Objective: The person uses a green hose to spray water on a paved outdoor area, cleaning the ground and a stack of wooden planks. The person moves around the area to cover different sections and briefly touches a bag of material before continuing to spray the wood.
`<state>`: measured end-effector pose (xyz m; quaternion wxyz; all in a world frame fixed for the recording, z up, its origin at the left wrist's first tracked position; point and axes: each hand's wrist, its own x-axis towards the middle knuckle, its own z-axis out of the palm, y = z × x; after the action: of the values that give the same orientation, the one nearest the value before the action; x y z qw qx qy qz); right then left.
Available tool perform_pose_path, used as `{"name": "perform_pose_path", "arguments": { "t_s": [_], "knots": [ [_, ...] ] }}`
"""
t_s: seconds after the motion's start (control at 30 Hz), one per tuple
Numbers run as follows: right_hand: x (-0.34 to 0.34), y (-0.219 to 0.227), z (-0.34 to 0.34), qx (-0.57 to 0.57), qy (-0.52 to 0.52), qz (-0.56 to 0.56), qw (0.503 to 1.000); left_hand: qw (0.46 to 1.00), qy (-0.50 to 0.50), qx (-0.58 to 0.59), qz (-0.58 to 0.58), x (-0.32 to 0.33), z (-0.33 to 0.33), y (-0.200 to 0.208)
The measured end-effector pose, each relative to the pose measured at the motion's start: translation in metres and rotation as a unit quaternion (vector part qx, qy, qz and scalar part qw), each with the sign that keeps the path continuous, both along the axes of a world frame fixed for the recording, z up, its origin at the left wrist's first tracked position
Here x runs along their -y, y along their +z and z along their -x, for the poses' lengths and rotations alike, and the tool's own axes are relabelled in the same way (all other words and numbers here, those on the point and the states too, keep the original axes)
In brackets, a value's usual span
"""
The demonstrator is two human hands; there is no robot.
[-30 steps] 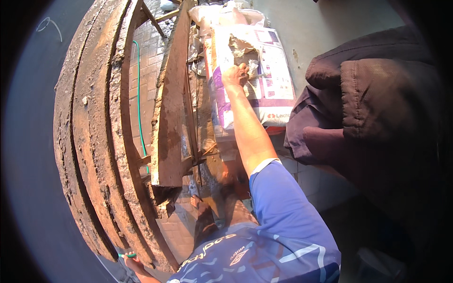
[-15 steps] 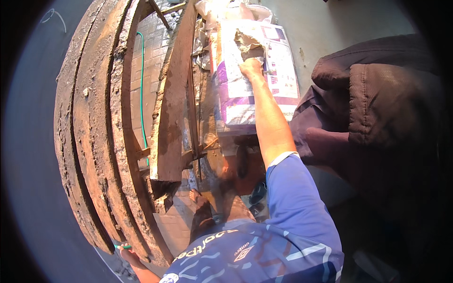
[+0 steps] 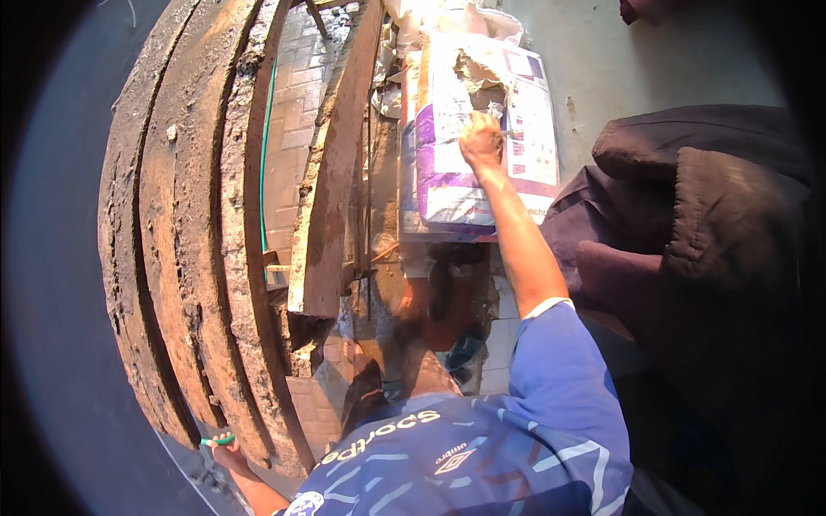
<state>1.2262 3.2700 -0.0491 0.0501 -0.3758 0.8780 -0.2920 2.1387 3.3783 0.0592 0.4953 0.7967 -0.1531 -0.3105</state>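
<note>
My right hand (image 3: 482, 138) is closed at the near edge of a torn hole (image 3: 483, 84) in a large white and purple bag (image 3: 456, 185). A small pale grey shape (image 3: 495, 109) shows just beyond the fingers; its kind is unclear. Powdery pale material and ripped paper surround the hole. At the lower left, my left hand (image 3: 231, 456) grips a short green piece (image 3: 215, 440), like a handle or hose end, by the near end of the wooden planks (image 3: 194, 215). Most of that piece is hidden by the fingers.
A wet, rough-edged beam (image 3: 335, 189) stands between the planks and the bag. A green hose (image 3: 268, 146) runs over the paving. Dark cloth (image 3: 731, 206) is bunched at the right. More crumpled bags (image 3: 482, 19) lie behind the large bag.
My right hand has drawn back slightly from the torn hole, and the pale grey shape now shows beyond it. My left hand keeps its grip on the green piece. The whole view has shifted slightly.
</note>
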Motion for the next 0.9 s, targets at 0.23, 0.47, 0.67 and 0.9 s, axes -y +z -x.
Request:
{"name": "perform_pose_path", "arguments": {
  "t_s": [0.23,0.47,0.67,0.9],
  "knots": [
    [0.002,-0.057,-0.063,-0.097,-0.045,-0.088,0.990,0.997,-0.074,0.013,-0.031,-0.010,-0.067,-0.032],
    [0.047,-0.018,-0.131,0.011,0.185,-0.020,0.983,0.999,0.012,-0.027,-0.020,-0.003,-0.021,-0.004],
    [0.043,-0.056,-0.046,-0.100,0.048,-0.129,0.985,0.999,0.033,-0.025,0.016,0.007,-0.006,0.010],
    [-0.055,-0.036,-0.201,-0.004,0.435,-0.118,0.893,0.997,0.063,-0.042,0.009,-0.006,-0.009,-0.003]
  ]
}}
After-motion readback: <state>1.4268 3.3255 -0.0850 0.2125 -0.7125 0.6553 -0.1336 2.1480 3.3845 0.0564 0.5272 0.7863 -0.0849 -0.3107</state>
